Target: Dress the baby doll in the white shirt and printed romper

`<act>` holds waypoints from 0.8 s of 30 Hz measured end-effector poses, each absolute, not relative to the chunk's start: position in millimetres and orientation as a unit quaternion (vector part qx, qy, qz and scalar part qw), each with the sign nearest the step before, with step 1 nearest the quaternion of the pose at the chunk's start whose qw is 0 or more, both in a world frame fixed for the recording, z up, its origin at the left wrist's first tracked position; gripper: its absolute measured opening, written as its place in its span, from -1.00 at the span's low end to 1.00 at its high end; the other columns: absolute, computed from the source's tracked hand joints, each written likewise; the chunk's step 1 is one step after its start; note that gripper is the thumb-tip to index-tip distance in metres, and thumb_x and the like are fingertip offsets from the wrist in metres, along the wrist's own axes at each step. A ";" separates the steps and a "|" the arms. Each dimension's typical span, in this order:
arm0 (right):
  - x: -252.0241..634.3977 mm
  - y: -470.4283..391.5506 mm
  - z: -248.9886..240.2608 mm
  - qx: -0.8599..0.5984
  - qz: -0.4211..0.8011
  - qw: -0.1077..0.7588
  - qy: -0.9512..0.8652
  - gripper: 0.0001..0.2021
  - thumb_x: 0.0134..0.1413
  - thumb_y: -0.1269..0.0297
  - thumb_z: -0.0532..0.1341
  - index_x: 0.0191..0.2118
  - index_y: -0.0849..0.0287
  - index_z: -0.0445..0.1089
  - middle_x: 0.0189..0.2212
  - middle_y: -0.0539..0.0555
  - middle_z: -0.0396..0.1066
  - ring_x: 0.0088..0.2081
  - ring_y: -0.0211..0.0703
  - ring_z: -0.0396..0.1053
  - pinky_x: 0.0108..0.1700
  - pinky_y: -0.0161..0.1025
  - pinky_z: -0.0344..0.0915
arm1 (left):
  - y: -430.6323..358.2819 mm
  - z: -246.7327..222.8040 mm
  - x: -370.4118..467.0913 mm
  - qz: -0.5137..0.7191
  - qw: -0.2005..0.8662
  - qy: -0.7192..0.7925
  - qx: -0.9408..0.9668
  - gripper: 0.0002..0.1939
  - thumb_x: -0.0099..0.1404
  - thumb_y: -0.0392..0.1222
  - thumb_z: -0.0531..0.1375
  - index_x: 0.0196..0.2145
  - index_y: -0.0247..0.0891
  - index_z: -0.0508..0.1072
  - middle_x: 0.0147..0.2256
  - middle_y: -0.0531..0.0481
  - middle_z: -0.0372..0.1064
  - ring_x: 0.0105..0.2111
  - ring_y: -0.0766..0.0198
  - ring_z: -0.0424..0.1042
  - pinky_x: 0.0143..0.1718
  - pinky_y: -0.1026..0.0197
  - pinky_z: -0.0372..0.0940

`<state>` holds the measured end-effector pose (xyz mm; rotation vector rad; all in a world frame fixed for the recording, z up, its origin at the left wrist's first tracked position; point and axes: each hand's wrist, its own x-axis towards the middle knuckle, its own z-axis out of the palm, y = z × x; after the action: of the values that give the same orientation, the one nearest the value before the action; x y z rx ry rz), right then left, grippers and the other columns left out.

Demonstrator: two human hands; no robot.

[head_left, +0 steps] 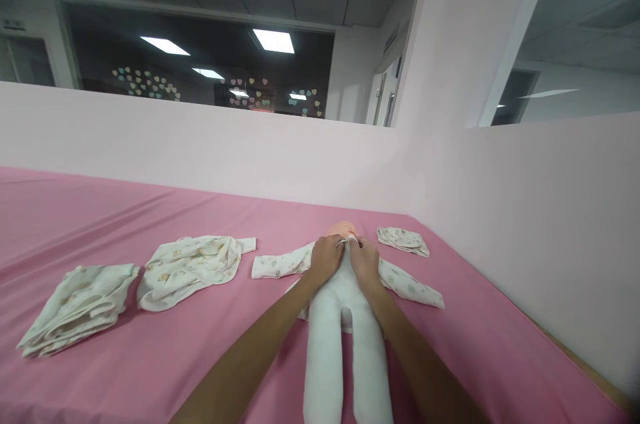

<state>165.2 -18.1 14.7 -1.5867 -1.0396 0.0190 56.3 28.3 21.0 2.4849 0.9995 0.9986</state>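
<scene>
A: Where are the hands?

B: The left hand (326,257) and right hand (364,259) sit side by side at the neck of the doll (345,317), fingers curled shut, pinching the shirt (280,264) edge between them just under the doll's head (343,229).

A: Both gripping cloth?

B: Yes, each is closed on a bit of the white collar fabric. The knuckles nearly touch one another.

A: And the doll itself?

B: It lies on its back on the pink tabletop (100,224), white legs pointing toward the camera, between the two forearms. The head is at the far end, mostly hidden behind the hands.

A: The shirt?

B: Printed, pale, spread under the doll's upper body. One sleeve runs out left, the other right (413,289), both flat on the cloth.

A: Anything else on the surface?

B: To the left, a crumpled garment (187,267) of the same print, apart from the left sleeve. Further left, a folded piece (75,307) just beside it. Right of the head, a small cap (403,241), near but not touching.

A: Behind all that?

B: A pale pink wall (200,144) along the far edge, turning a corner on the right. Above it, a dark window with heart stickers (250,94) and ceiling lights.
</scene>
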 end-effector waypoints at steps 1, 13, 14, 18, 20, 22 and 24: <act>164.6 -18.6 15.2 -0.680 0.009 0.580 -0.448 -0.65 0.07 0.07 0.04 -0.39 0.18 0.48 -0.39 0.13 0.52 -0.32 -0.03 0.37 -0.26 -0.21 0.17 | 28.1 20.5 56.3 0.353 0.139 0.350 0.856 -0.61 0.46 -0.16 -0.07 -0.20 -0.22 0.55 -0.16 -0.11 0.56 -0.18 0.15 0.49 -0.13 0.21 0.24; 158.8 -23.4 17.7 -0.666 0.020 0.584 -0.465 -0.68 0.08 0.13 0.04 -0.38 0.17 0.49 -0.38 0.08 0.53 -0.31 -0.07 0.38 -0.25 -0.23 0.17 | 27.7 20.3 59.5 0.320 0.114 0.388 0.857 -0.57 0.51 -0.11 -0.15 -0.05 -0.20 0.48 -0.11 -0.15 0.53 -0.08 0.09 0.47 -0.06 0.15 0.22; 158.6 -23.3 17.7 -0.667 0.020 0.583 -0.465 -0.67 0.08 0.12 0.04 -0.38 0.18 0.49 -0.39 0.09 0.53 -0.32 -0.07 0.38 -0.25 -0.23 0.17 | 27.8 20.3 59.7 0.319 0.113 0.389 0.857 -0.57 0.51 -0.12 -0.16 -0.05 -0.22 0.48 -0.11 -0.16 0.53 -0.08 0.09 0.47 -0.05 0.15 0.22; 158.9 -21.8 15.8 -0.674 0.017 0.577 -0.460 -0.67 0.08 0.11 0.05 -0.37 0.18 0.49 -0.38 0.09 0.53 -0.33 -0.06 0.38 -0.26 -0.22 0.17 | 27.6 20.1 60.5 0.312 0.109 0.400 0.855 -0.56 0.50 -0.14 -0.16 -0.09 -0.25 0.50 -0.13 -0.18 0.53 -0.10 0.09 0.47 -0.06 0.15 0.23; 159.2 -21.1 14.7 -0.672 0.019 0.581 -0.458 -0.68 0.07 0.12 0.06 -0.36 0.17 0.49 -0.38 0.09 0.53 -0.32 -0.06 0.38 -0.26 -0.22 0.17 | 26.9 20.0 60.6 0.308 0.111 0.408 0.852 -0.58 0.49 -0.14 -0.14 -0.09 -0.26 0.50 -0.14 -0.19 0.53 -0.11 0.09 0.48 -0.07 0.16 0.24; 159.4 -20.9 14.1 -0.664 0.022 0.593 -0.454 -0.68 0.06 0.13 0.05 -0.36 0.18 0.49 -0.37 0.10 0.53 -0.31 -0.06 0.38 -0.25 -0.22 0.18 | 25.7 19.9 60.4 0.308 0.114 0.407 0.852 -0.59 0.49 -0.13 -0.12 -0.09 -0.25 0.50 -0.15 -0.20 0.53 -0.12 0.09 0.48 -0.08 0.16 0.24; 159.6 -21.0 13.9 -0.656 0.025 0.604 -0.452 -0.68 0.06 0.12 0.06 -0.37 0.19 0.49 -0.37 0.11 0.53 -0.30 -0.05 0.38 -0.25 -0.23 0.18 | 24.1 20.0 59.7 0.311 0.115 0.399 0.855 -0.59 0.49 -0.12 -0.11 -0.07 -0.23 0.51 -0.15 -0.19 0.53 -0.12 0.08 0.49 -0.09 0.16 0.24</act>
<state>159.6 -21.0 13.9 -1.5176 -1.0470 0.0574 59.7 24.1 20.0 2.5049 1.1704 0.9119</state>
